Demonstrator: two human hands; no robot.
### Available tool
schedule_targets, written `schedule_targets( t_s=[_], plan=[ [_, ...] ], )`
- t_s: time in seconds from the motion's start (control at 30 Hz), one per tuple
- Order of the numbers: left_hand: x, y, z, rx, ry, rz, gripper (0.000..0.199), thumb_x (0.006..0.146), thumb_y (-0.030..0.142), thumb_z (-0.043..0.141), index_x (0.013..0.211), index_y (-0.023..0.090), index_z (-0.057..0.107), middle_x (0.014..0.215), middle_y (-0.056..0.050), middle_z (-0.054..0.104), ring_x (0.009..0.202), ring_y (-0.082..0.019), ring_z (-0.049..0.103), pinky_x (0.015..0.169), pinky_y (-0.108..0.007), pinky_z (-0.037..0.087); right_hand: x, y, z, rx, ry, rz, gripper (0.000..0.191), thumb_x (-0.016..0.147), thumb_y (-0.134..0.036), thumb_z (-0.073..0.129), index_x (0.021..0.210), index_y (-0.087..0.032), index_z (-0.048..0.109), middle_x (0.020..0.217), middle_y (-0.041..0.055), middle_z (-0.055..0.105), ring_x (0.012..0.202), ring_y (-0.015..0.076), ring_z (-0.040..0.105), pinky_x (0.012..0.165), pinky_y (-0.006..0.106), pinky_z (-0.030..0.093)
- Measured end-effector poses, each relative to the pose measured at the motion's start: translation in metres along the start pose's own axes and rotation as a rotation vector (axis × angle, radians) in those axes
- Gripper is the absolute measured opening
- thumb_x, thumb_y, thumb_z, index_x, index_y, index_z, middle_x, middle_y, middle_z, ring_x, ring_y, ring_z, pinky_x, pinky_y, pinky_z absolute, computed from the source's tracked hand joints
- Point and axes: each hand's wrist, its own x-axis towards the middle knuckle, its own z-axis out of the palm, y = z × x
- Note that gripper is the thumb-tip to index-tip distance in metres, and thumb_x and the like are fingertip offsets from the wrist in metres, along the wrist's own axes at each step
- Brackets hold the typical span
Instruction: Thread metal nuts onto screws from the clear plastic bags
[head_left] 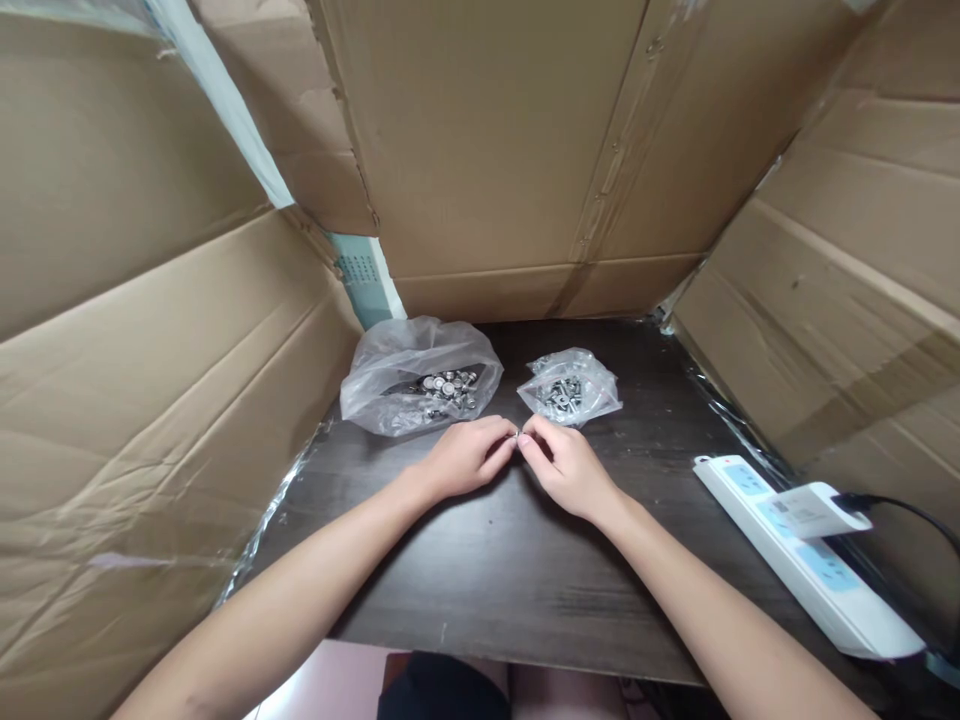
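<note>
The step in hand appeared to be close fingertip work on one small metal piece (pixel 517 436), which sat just above the desk (pixel 480 570) where the two hands met. The left hand (pixel 469 455) had its grip narrowed to a pinch on the piece, thumb and fingers drawn together; the right hand (pixel 566 465) pinched it from the other side, its grip just as narrow. So little of the piece showed that its shape, and whether it was one part or two put together, could not be told.

Beyond the left hand, a large clear plastic bag (pixel 382 360) lay open with round-headed metal parts (pixel 448 385) heaped inside. Beyond the right hand, a smaller clear plastic bag (pixel 604 385) held small metal fittings (pixel 564 392). Neither hand was reaching into a bag.

As a judgement, the next move called for fine control from both pinches: the fingertips kept opposed and the piece steady, since something so small could easily slip and roll. The white power strip (pixel 862 610) lay well to the right, apart from the hands.
</note>
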Motion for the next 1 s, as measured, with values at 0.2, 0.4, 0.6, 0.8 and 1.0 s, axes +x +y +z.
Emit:
schedule_targets(
  t_s=[0.2, 0.4, 0.6, 0.8, 1.0],
  plan=[
    [-0.0005, 0.0004, -0.0007, 0.014, -0.009, 0.008, 0.020, 0.102, 0.027, 0.045, 0.098, 0.018, 0.063, 0.091, -0.006, 0.066, 0.079, -0.018, 0.062, 0.071, -0.027, 0.047, -0.0002, -0.0006, -0.0007, 0.006, -0.002, 0.004, 0.030, 0.098, -0.036, 0.045, 0.072, -0.022, 0.045, 0.063, -0.0017, 0.051, 0.058, 0.0143, 0.046, 0.060, 0.028, 0.031],
    [-0.0003, 0.0020, -0.0025, -0.035, 0.013, 0.016, 0.022, 0.103, 0.027, 0.043, 0.093, 0.018, 0.061, 0.086, -0.005, 0.063, 0.078, -0.017, 0.060, 0.072, -0.027, 0.045, -0.0005, -0.0025, -0.0019, -0.024, 0.024, 0.056, 0.044, 0.103, -0.043, 0.036, 0.066, -0.021, 0.045, 0.061, 0.0003, 0.053, 0.057, 0.0148, 0.047, 0.060, 0.029, 0.030],
    [0.0011, 0.0033, -0.0037, -0.050, -0.006, -0.026, 0.020, 0.099, 0.027, 0.048, 0.089, 0.018, 0.062, 0.079, -0.003, 0.061, 0.071, -0.017, 0.056, 0.068, -0.028, 0.043, 0.0002, -0.0050, -0.0024, 0.022, 0.044, -0.003, 0.015, 0.092, -0.029, 0.050, 0.078, -0.022, 0.050, 0.064, -0.0021, 0.054, 0.058, 0.0148, 0.048, 0.058, 0.027, 0.034],
    [0.0005, 0.0041, -0.0036, -0.042, -0.007, -0.016, 0.018, 0.098, 0.026, 0.048, 0.092, 0.018, 0.063, 0.079, -0.002, 0.061, 0.070, -0.016, 0.055, 0.066, -0.028, 0.041, 0.0009, -0.0029, -0.0022, 0.055, 0.001, 0.022, 0.021, 0.093, -0.030, 0.048, 0.074, -0.022, 0.050, 0.062, -0.0019, 0.053, 0.057, 0.0142, 0.047, 0.058, 0.027, 0.034],
    [0.0005, 0.0031, -0.0035, -0.033, 0.003, -0.006, 0.022, 0.099, 0.027, 0.046, 0.084, 0.018, 0.060, 0.076, -0.002, 0.059, 0.069, -0.016, 0.054, 0.066, -0.028, 0.040, 0.0007, -0.0020, -0.0013, -0.009, -0.008, 0.048, 0.042, 0.101, -0.041, 0.040, 0.064, -0.021, 0.040, 0.059, -0.0010, 0.049, 0.056, 0.0140, 0.045, 0.059, 0.028, 0.031]
  ],
)
